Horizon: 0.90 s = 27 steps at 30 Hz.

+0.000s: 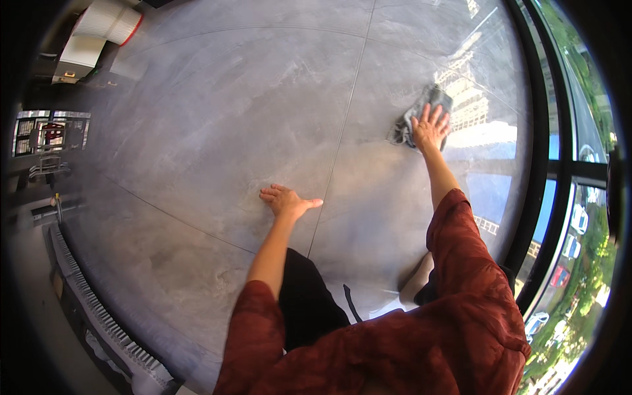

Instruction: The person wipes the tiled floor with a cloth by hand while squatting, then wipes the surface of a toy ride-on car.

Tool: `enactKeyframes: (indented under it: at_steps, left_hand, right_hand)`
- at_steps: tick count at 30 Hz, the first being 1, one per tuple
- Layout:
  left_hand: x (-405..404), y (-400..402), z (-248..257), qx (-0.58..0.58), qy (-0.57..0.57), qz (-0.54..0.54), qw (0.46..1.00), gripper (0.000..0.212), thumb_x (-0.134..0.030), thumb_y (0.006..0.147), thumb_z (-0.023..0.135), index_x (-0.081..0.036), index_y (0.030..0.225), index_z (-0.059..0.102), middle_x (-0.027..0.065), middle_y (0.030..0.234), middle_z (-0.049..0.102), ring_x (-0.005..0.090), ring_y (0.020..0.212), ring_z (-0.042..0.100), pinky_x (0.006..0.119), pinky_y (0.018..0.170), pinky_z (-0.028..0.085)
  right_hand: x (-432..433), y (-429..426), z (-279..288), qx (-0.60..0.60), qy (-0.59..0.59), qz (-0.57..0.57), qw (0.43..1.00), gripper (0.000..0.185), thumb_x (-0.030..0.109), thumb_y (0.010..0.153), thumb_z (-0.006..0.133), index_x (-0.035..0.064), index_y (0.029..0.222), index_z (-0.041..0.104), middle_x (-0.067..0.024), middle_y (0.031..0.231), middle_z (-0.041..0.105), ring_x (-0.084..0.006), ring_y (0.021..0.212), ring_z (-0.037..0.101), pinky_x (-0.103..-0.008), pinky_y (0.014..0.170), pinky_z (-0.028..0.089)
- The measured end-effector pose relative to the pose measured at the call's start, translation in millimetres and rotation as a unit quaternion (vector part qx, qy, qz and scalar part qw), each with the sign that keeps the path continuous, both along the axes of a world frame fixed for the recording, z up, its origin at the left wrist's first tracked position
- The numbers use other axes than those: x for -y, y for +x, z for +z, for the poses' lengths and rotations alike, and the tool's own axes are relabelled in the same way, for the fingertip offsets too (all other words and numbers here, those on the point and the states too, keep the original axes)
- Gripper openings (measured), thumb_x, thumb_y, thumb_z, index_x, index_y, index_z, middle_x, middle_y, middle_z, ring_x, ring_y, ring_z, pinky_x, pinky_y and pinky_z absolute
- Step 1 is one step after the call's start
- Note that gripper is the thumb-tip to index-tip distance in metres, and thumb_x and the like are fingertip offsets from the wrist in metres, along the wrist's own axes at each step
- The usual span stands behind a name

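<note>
My right hand [431, 127] lies spread on a crumpled grey cloth [434, 94], pressing it flat to the glossy grey floor [237, 128] near the window side. Its fingers are apart and do not curl round the cloth. Part of the cloth is hidden under the palm. My left hand [287, 201] rests palm down on the bare floor, left of a thin seam line, its thumb pointing right and nothing in it. Both arms reach out from dark red sleeves, and a black-clad knee shows between them.
Tall windows with black frames [538, 163] run along the right, with parked cars and greenery outside. At the upper left stands a white cylindrical object with a red rim [111, 20], by a light box-like piece. A low slatted fixture [106, 306] borders the lower left.
</note>
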<state>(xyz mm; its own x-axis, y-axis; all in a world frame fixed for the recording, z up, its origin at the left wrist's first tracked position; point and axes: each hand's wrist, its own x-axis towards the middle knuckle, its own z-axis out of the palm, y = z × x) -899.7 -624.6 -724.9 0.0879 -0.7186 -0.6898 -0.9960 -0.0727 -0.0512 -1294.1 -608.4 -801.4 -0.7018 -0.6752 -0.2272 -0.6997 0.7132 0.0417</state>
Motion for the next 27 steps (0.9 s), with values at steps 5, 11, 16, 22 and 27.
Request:
enactKeyframes:
  at_steps: [5,11,16,22,27]
  left_hand:
    - [-0.5,-35.1,-13.1,0.068,-0.003,0.011,0.998,0.146,-0.069,0.049,0.077,0.025,0.133,0.004,0.0486,0.137,0.007,0.0571,0.133,0.008,0.056,0.109,0.016]
    - [-0.5,-43.8,-18.1,0.098,0.02,0.027,0.995,0.146,-0.064,0.046,0.082,0.026,0.132,0.006,0.0485,0.137,0.004,0.0544,0.135,0.006,0.05,0.111,0.017]
    - [4.0,-31.1,-29.9,0.097,0.068,0.019,0.993,0.139,-0.056,0.047,0.086,0.028,0.129,0.012,0.0474,0.137,0.008,0.055,0.134,0.004,0.046,0.111,0.021]
    - [5.5,-35.3,-35.0,0.103,0.059,-0.003,0.993,0.133,-0.057,0.046,0.086,0.029,0.125,0.022,0.0457,0.137,0.012,0.0563,0.133,0.006,0.044,0.11,0.025]
    - [8.0,-36.5,-31.0,0.109,0.069,-0.014,0.992,0.132,-0.061,0.045,0.083,0.029,0.123,0.026,0.045,0.136,0.016,0.057,0.132,0.009,0.044,0.11,0.026]
  right_hand:
    - [82.3,63.1,11.5,0.078,-0.18,0.248,0.949,0.06,0.031,0.08,0.048,0.0184,0.138,0.037,-0.0131,0.152,0.018,-0.0401,0.139,0.012,-0.0588,0.11,0.01]
    - [88.4,168.9,7.5,0.14,-0.159,0.546,0.81,0.067,0.057,0.085,0.043,0.0226,0.142,0.035,-0.0089,0.153,0.018,-0.0342,0.14,0.013,-0.0548,0.111,0.01]
    - [106.6,33.7,11.1,0.114,-0.128,0.431,0.886,0.064,0.059,0.091,0.034,0.0259,0.145,0.029,-0.0024,0.154,0.017,-0.0285,0.141,0.011,-0.0502,0.112,0.013]
    - [-30.9,-231.5,-12.9,-0.062,-0.21,0.166,0.961,0.054,0.047,0.089,0.048,0.021,0.136,0.042,-0.0081,0.148,0.029,-0.0317,0.136,0.025,-0.0488,0.11,0.021]
    - [-178.7,-309.3,-27.6,-0.077,-0.034,-0.201,0.976,0.059,0.047,0.095,0.032,0.0197,0.147,0.023,-0.0127,0.154,0.015,-0.0367,0.14,0.014,-0.0535,0.11,0.014]
